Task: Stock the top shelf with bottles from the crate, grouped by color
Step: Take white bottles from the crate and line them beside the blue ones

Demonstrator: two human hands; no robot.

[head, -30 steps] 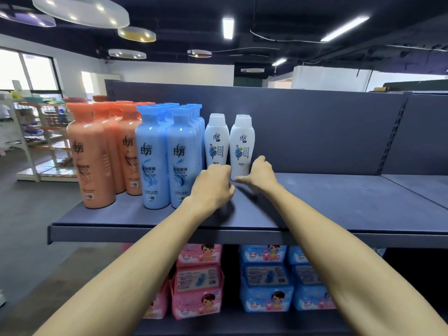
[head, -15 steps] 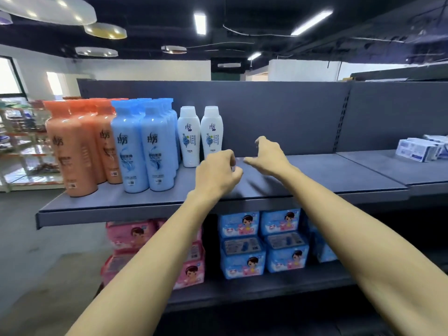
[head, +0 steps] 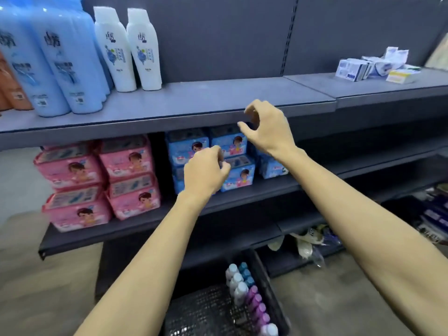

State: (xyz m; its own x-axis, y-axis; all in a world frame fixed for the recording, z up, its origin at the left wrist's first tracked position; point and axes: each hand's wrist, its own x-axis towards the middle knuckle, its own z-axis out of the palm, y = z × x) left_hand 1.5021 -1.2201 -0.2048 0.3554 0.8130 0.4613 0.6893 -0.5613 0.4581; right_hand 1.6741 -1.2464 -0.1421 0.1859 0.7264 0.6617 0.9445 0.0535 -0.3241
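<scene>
Two white bottles point(head: 128, 49) stand upright on the grey top shelf point(head: 218, 98), right of a group of blue bottles point(head: 55, 64) and orange bottles point(head: 9, 88) at the left edge. My right hand point(head: 266, 127) hovers in front of the shelf's front lip, fingers curled and apart, holding nothing. My left hand point(head: 206, 173) is lower, in front of the second shelf, loosely curled and empty. A black crate point(head: 208, 311) on the floor holds white bottles point(head: 236, 281), blue bottles point(head: 244, 272) and purple bottles point(head: 257, 306) along its right side.
Pink packs point(head: 97, 180) and blue packs point(head: 218, 156) fill the second shelf. Small boxes point(head: 378, 66) lie on the top shelf's right section. Bagged goods point(head: 308, 243) sit on the lowest shelf, and dark items point(head: 434, 219) at far right.
Both hands have pulled back from the white bottles and dropped below the top shelf. My view has tilted down, bringing the crate on the floor into sight.
</scene>
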